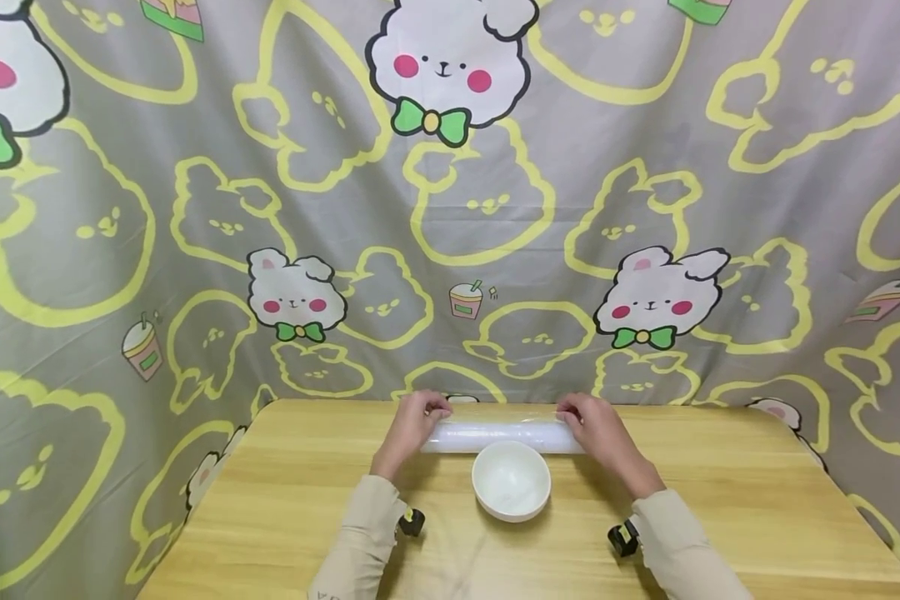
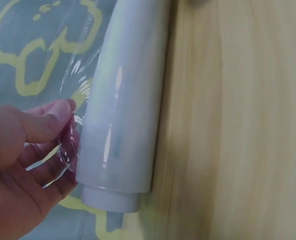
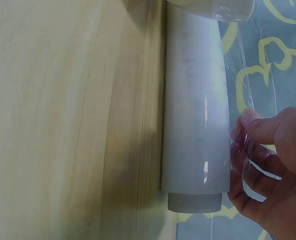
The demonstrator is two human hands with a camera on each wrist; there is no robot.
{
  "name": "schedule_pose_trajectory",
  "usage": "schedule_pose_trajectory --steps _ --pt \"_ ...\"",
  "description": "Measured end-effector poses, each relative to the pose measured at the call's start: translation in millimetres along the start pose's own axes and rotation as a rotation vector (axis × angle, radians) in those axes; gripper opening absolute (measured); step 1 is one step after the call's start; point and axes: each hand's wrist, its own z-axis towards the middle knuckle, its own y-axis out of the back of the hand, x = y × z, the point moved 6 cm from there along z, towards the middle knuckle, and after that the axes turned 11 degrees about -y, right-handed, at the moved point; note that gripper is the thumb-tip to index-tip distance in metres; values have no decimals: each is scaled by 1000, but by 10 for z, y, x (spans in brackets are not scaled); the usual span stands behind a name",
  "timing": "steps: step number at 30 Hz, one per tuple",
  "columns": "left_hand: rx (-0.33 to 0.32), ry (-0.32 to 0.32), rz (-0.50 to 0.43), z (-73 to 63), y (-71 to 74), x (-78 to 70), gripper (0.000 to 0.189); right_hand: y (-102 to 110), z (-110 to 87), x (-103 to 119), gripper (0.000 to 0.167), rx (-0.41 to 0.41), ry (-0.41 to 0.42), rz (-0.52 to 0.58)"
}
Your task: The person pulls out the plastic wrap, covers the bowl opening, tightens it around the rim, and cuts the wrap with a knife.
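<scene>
Curtain (image 1: 502,208): grey, printed with yellow outlines and white rabbit heads; hangs behind and to both sides.
Table (image 1: 270,483): pale wood grain, its far edge meeting the curtain.
Left sleeve (image 1: 363,521): beige, at 8 o'clock from the bowl (image 1: 511,481).
Left hand (image 1: 414,421): at 10 o'clock from the bowl, pinching the film (image 1: 502,412) between thumb and forefinger; its other fingers bend behind the film.
Left cube (image 1: 412,522): small, black, just inside the sleeve cuff at 8 o'clock.
Roll (image 1: 457,437): whitish, lying crosswise on the table at 12 o'clock from the bowl, near the far edge; a core end (image 2: 111,201) juts out.
Film: clear and glossy, running between the two hands along the far side of the roll, bunched at each pinch.
Bowl: white, upright; whether it touches the roll, one cannot tell.
Right hand (image 1: 598,427): at 2 o'clock from the bowl, pinching the film between thumb and fingers.
Right cube (image 1: 623,539): black, at 4 o'clock.
Right sleeve (image 1: 682,546): beige, also at 4 o'clock, farther out.
</scene>
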Motion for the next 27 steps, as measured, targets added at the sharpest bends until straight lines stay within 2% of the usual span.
schedule_pose_trajectory --steps 4,8,13,19,27 --pt "24 58 -49 78 48 34 8 35 43 -3 5 11 13 18" --pt "40 104 -132 88 52 75 8 58 59 -5 6 20 19 54" --pt "19 149 -221 79 85 81 7 71 73 -17 8 50 12 82" --pt "21 156 -236 126 150 55 9 103 120 -4 11 86 2 118" --pt "9 131 -204 197 280 -28 9 211 168 77 10 82 -5 132"
